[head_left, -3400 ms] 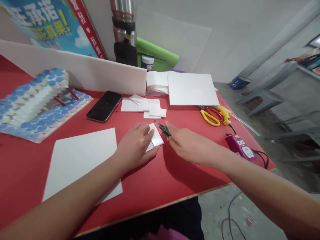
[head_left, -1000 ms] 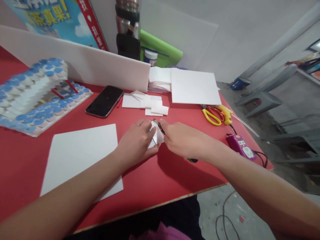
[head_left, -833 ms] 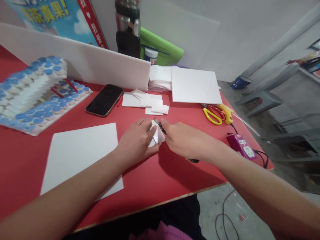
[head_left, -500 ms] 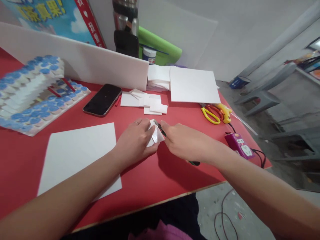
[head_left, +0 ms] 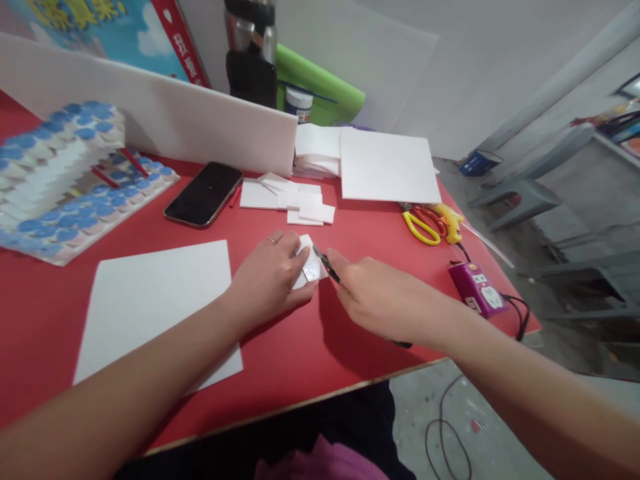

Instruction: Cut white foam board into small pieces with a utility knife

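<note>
My left hand [head_left: 273,272] presses a small white foam board piece [head_left: 304,243] against the red table, fingers along its far side and thumb at its near side. A shiny patch shows on top of the piece; much of it lies under my fingers. In my right hand [head_left: 373,288] is a utility knife [head_left: 327,264], its blade pointing up and left at the piece's right edge. The handle's end sticks out below my palm. Whether the blade touches the board I cannot tell. Just beyond my hands, several small white cut pieces [head_left: 300,200] overlap on the table.
A white sheet [head_left: 155,300] lies under my left forearm. Farther back are a phone [head_left: 204,193], a blue-dotted white model [head_left: 75,193] and a standing white board [head_left: 200,120]. At right are yellow-handled pliers [head_left: 421,228], a yellow glue gun [head_left: 451,223] and a purple power socket [head_left: 477,288].
My right hand and the knife have drawn slightly right and toward me along the board's edge. My left hand stays on the piece. The whole view has shifted a little.
</note>
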A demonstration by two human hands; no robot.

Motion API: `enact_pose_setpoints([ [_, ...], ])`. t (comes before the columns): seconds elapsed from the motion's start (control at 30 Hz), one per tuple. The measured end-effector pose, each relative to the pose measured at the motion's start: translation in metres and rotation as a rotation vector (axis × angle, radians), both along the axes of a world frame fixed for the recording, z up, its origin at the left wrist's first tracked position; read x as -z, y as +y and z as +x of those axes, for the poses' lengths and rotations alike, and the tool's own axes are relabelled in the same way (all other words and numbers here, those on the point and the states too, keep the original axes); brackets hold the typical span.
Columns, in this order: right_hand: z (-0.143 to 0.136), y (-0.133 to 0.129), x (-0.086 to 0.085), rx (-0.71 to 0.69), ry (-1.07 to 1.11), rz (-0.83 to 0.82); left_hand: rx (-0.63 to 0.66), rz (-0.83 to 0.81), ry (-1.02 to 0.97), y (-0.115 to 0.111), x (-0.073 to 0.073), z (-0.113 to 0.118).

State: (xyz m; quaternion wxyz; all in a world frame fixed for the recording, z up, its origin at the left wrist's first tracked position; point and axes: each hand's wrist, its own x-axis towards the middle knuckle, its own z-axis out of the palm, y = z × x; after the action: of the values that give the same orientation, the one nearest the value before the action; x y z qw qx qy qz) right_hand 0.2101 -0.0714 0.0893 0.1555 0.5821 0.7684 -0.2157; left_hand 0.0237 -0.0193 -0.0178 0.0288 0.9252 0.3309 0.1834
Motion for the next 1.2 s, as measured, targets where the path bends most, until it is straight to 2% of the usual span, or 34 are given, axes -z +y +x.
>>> enact_pose_setpoints([
  [0.37, 0.006, -0.025, -0.001, -0.040, -0.055, -0.016, 0.001, 0.006, -0.013, 0.000, 0.001, -0.001],
  [0.6, 0.010, -0.041, 0.004, -0.086, -0.105, 0.031, 0.011, -0.001, -0.032, 0.001, 0.003, 0.000],
  [0.97, 0.010, -0.059, 0.009, -0.047, -0.130, -0.048, 0.015, 0.001, -0.041, 0.001, 0.002, -0.001],
  [1.2, 0.017, -0.073, 0.014, 0.063, -0.053, -0.090, 0.027, 0.018, -0.047, 0.001, 0.003, -0.002],
])
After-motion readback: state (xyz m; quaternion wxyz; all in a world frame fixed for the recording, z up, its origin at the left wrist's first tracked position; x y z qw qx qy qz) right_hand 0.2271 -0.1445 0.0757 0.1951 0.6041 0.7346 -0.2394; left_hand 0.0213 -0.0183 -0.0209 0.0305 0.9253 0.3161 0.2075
